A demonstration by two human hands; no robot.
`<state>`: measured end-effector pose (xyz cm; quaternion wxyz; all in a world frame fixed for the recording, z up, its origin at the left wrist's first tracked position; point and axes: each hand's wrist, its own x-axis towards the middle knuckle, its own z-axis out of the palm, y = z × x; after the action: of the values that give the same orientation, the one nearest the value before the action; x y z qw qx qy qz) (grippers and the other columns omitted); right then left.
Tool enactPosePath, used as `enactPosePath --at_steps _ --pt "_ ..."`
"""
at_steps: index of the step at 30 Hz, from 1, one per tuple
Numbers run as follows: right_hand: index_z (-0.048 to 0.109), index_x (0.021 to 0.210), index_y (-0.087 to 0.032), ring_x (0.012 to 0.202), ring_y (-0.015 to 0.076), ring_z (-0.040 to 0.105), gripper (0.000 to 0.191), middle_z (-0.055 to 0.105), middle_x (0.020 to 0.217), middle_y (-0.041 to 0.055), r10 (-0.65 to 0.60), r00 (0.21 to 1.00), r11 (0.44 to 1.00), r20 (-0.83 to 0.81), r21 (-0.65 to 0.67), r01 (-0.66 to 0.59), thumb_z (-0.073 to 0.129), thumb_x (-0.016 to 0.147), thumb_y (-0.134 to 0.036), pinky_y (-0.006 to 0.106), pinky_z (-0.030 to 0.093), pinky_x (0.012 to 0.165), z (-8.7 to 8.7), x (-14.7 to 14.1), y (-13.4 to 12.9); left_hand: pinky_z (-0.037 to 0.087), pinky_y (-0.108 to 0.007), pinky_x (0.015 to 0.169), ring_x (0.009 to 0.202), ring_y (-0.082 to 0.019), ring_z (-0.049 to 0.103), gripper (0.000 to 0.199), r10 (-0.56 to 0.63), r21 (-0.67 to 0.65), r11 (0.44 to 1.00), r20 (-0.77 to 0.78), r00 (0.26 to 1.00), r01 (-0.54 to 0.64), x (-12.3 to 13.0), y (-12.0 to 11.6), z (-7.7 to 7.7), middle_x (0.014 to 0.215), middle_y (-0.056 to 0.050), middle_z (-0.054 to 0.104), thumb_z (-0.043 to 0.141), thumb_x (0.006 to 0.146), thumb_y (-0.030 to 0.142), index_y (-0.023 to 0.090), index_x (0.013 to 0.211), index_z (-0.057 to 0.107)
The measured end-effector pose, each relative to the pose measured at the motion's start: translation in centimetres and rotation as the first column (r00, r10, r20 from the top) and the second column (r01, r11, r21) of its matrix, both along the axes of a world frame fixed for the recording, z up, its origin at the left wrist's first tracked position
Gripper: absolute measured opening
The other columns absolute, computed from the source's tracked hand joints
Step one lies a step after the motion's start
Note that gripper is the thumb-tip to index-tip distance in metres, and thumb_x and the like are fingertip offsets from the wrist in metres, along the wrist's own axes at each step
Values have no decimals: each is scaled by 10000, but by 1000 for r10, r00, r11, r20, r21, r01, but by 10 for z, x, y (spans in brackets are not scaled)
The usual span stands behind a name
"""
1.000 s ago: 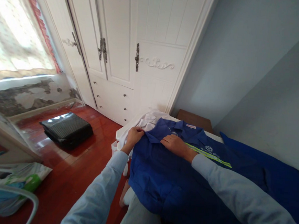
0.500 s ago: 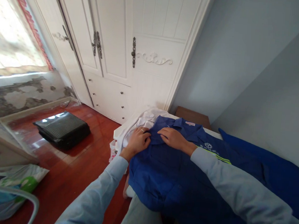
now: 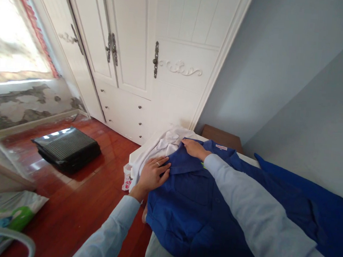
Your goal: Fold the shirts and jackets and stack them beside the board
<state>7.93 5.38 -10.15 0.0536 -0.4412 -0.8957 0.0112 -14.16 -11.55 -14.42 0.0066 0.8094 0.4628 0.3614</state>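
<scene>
A dark blue work jacket [image 3: 196, 190] lies spread over a white-topped surface and hangs down in front of me. Flat on the jacket's left edge rests my left hand [image 3: 153, 172], a ring on one finger, its fingers stretched out. My right hand [image 3: 194, 149] is at the jacket's far edge near the collar, fingers together on the fabric; the thumb is largely hidden. White cloth [image 3: 166, 142] lies bunched beside and partly under the jacket. A small label [image 3: 221, 147] shows inside the collar, to the right of my right hand.
A white wardrobe [image 3: 129, 62] stands ahead, with a brown box [image 3: 221, 136] beside it at the wall. On the red floor [image 3: 89, 193] sits a black ribbed case [image 3: 67, 148]. A plastic bag [image 3: 13, 215] lies at lower left. Bright blue fabric [image 3: 306, 182] extends along the right.
My right hand has moved away from me and slightly left to the jacket's far edge. My left hand has moved slightly nearer, its fingers flattening. The jacket's upper left part is now smoother.
</scene>
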Motion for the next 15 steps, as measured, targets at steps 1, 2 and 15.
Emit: enactPosePath --at_steps 1,2,15 --pt "644 1297 -180 1296 256 582 387 622 1407 143 -20 1000 1000 3 -8 20 451 968 -113 368 453 1069 -5 3 6 485 -469 1022 1236 -285 628 285 5 0 1000 14 1000 -5 0 -1 -1 1282 -91 707 554 942 310 257 1115 775" --pt "632 1312 -171 1321 258 564 380 605 1427 150 -32 999 999 5 -9 32 444 983 -142 372 440 1085 -10 5 11 488 -468 1013 1229 -285 632 279 13 -1 1000 27 1000 -13 0 -2 -2 1274 -84 712 560 939 313 263 1107 777" --pt "559 1379 -128 1408 252 466 420 529 1492 190 -226 973 972 -54 59 229 335 1042 -240 445 362 1152 -41 4 33 483 -451 990 1158 -265 659 257 70 -71 995 98 993 -63 6 -4 6 1153 -64 759 559 929 300 265 1030 793"
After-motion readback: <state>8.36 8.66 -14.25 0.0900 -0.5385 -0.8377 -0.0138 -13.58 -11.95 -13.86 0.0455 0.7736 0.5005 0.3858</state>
